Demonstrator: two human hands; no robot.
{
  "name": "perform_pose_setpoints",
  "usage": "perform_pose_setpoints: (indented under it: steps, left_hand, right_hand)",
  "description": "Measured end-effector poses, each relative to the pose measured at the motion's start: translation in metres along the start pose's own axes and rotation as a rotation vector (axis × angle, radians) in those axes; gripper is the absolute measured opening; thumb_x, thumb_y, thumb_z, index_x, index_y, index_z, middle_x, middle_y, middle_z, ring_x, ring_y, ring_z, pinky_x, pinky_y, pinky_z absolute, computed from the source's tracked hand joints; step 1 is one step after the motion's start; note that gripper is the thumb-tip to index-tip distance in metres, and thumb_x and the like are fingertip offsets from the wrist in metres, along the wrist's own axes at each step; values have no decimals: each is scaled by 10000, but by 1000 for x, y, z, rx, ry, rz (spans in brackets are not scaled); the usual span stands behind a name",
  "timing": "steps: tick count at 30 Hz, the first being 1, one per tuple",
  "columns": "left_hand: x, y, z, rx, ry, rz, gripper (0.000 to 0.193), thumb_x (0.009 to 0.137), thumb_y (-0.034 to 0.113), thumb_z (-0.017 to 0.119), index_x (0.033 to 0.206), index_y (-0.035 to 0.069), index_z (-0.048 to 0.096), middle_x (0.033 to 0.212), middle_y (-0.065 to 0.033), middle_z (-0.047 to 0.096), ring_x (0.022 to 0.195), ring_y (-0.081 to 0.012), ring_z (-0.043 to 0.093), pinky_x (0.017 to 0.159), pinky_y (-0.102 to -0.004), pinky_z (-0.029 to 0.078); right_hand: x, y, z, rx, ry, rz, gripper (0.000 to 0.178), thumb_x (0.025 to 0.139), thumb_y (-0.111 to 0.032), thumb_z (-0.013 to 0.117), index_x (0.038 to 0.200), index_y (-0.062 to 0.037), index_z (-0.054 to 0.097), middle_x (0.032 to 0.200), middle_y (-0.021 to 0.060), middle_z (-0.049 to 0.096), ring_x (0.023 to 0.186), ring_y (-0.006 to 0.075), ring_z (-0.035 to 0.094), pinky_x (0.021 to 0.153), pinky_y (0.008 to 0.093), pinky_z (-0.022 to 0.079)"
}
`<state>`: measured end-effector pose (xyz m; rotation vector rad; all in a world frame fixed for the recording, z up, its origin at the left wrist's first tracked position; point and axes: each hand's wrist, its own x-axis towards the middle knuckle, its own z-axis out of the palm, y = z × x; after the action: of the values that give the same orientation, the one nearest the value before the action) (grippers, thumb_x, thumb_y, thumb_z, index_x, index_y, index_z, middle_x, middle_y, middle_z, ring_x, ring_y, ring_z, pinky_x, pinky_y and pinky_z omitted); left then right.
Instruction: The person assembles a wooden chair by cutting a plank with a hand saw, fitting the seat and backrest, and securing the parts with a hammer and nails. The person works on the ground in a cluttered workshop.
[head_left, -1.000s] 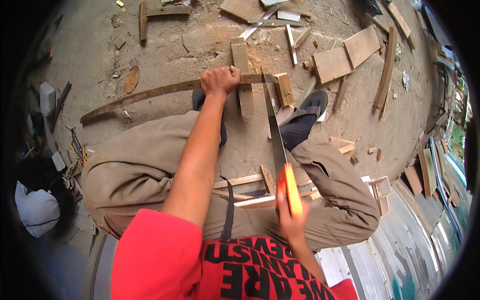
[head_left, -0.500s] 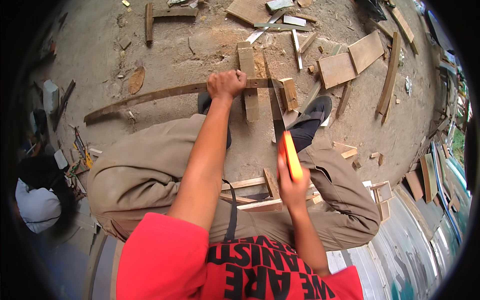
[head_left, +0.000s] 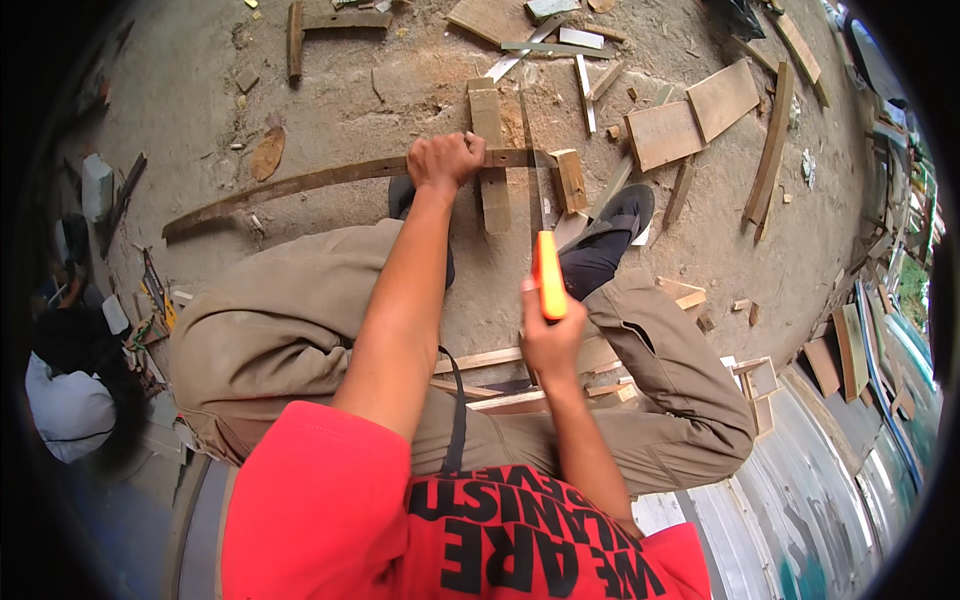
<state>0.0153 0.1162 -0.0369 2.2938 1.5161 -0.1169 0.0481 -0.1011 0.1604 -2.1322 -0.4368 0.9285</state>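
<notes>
Left hand (head_left: 446, 162) fisted on left-right wooden strip (head_left: 290, 185); right hand (head_left: 553, 343), closed round saw handle (head_left: 549, 278), holds blade (head_left: 539, 210) crosswise to it, just past right edge of wooden block (head_left: 488, 110).

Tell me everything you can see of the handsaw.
The handsaw has a bright orange handle with yellowish parts and a long, dark, metal-looking blade that narrows toward its far end. The person's right hand grips the handle, in front of the body, and the blade points away from the person. It crosses the long wooden strip near the strip's right end. The blade is blurred, so its teeth and any depth of cut cannot be made out.
</notes>
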Motion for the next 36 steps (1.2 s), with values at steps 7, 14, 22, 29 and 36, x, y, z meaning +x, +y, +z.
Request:
perform_pose_setpoints:
  steps: [7,14,22,29,36]
  left_hand:
    - [10,2,0,3,-17,47,448,872,385,452,754,86,765,751,-177,709,684,-329,696,714,-418,515]
    - [6,-2,2,36,43,15,439,873,368,442,752,94,763,747,-177,715,664,-305,696,734,-402,502]
    - [8,1,-4,-20,14,33,431,871,377,461,757,95,765,757,-181,705,700,-343,697,712,-433,522]
    - [6,-2,-8,-11,18,19,441,876,374,458,770,74,763,748,-183,704,698,-348,698,733,-448,527]
    - [6,-1,-2,-17,72,29,441,874,374,466,718,82,757,725,-182,699,664,-348,694,708,-439,531]
  right_hand:
    - [-104,-5,-66,63,-17,131,164,901,-49,677,769,39,638,561,-7,508,557,36,459,488,270,373]
    - [14,-5,1,73,-25,56,409,938,-203,675,616,-14,509,509,0,435,507,70,363,466,311,304]
    - [-85,-15,-61,131,-75,182,286,928,-126,672,692,2,574,553,-33,449,541,49,412,487,282,341]
    - [-33,-1,-27,79,-72,101,334,939,-154,671,657,-11,562,537,-26,453,518,67,396,476,288,329]
    - [-47,-10,-34,156,-68,168,320,951,-137,646,673,-8,554,544,-38,459,523,56,389,466,290,318]
